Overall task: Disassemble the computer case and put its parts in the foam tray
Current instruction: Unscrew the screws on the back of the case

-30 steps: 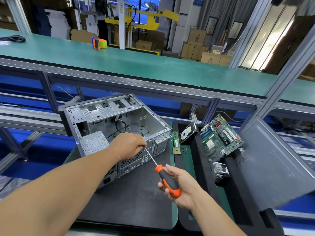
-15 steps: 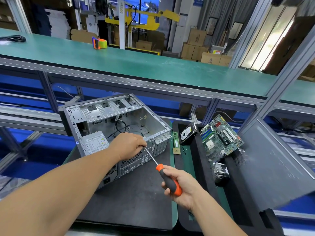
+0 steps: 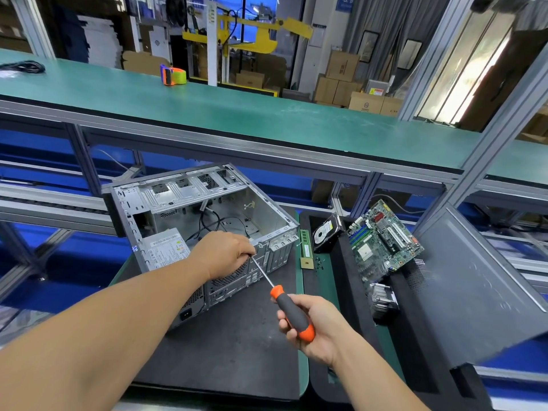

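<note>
The open grey computer case (image 3: 267, 215) lies on a dark mat, with the power supply (image 3: 166, 250) and loose cables inside. My left hand (image 3: 225, 253) rests on the case's rear edge, its fingers curled round the tip of the screwdriver shaft. My right hand (image 3: 314, 327) grips the orange and grey handle of the screwdriver (image 3: 292, 312), which slants up-left to the rear panel. The black foam tray (image 3: 341, 268) to the right holds a hard drive (image 3: 324, 234), a motherboard (image 3: 382, 241) and a heatsink (image 3: 382, 301).
A RAM stick (image 3: 306, 247) and small screws lie on the green strip between mat and tray. The case's grey side panel (image 3: 480, 286) leans across the tray's right side. A green shelf (image 3: 267, 120) with a tape dispenser (image 3: 173, 74) runs overhead behind.
My right hand has shifted its grip slightly on the screwdriver handle. The left hand and the case have stayed where they were.
</note>
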